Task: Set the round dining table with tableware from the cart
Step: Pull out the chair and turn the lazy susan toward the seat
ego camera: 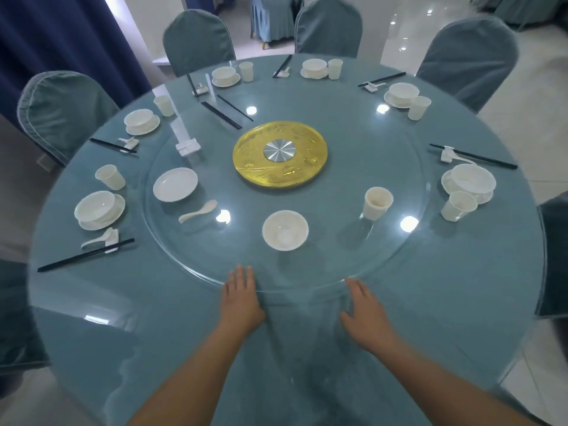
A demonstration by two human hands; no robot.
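My left hand (pixel 241 298) and my right hand (pixel 365 312) lie flat with straight fingers at the near rim of the glass turntable (pixel 399 256), holding nothing. On the turntable stand a white bowl (pixel 285 230), a white cup (pixel 377 203), a white plate (pixel 175 184), a spoon (pixel 198 211), a white chopstick rest (pixel 187 146) and loose black chopsticks (pixel 226 113). Several finished place settings of bowl on saucer, cup, spoon and chopsticks ring the round table (pixel 123 302), such as the bowl on saucer at the left (pixel 99 210) and the one at the right (pixel 469 182).
A gold disc with a silver hub (pixel 279 154) marks the table's middle. Blue-covered chairs (pixel 198 41) stand round the far and side edges, one (pixel 553 256) close at my right. Dark curtains (pixel 61 32) hang at the left. The cart is out of view.
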